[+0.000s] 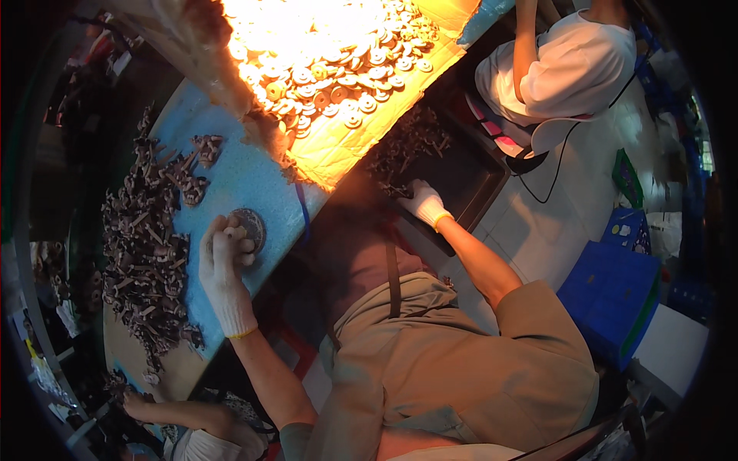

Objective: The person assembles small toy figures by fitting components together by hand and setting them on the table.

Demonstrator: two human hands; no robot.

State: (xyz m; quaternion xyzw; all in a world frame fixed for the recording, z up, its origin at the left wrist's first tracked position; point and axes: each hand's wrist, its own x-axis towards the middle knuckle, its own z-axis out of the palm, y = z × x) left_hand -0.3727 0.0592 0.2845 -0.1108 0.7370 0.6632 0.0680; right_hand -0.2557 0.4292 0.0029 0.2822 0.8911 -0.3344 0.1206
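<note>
My left hand (pixel 225 276), in a white glove with a yellow cuff edge, is over the blue foam-topped table (pixel 196 115). Its fingers curl inward at a round grey patterned disc (pixel 252 224); what they hold, if anything, I cannot make out. My right hand (pixel 424 205), gloved the same way, reaches over the near edge of a black tray (pixel 480 180). The fingers bend toward a heap of small dark brown parts (pixel 411 146) in it, and anything between them is hidden. More brown figure-like parts (pixel 146 253) are piled left of my left hand.
Brightly lit cardboard (pixel 330 165) ahead bears many small round discs (pixel 354 115). One co-worker in a white shirt (pixel 573 69) sits at the upper right; another person's arm (pixel 184 415) reaches in at the lower left. A blue bin (pixel 607 296) stands right of my legs.
</note>
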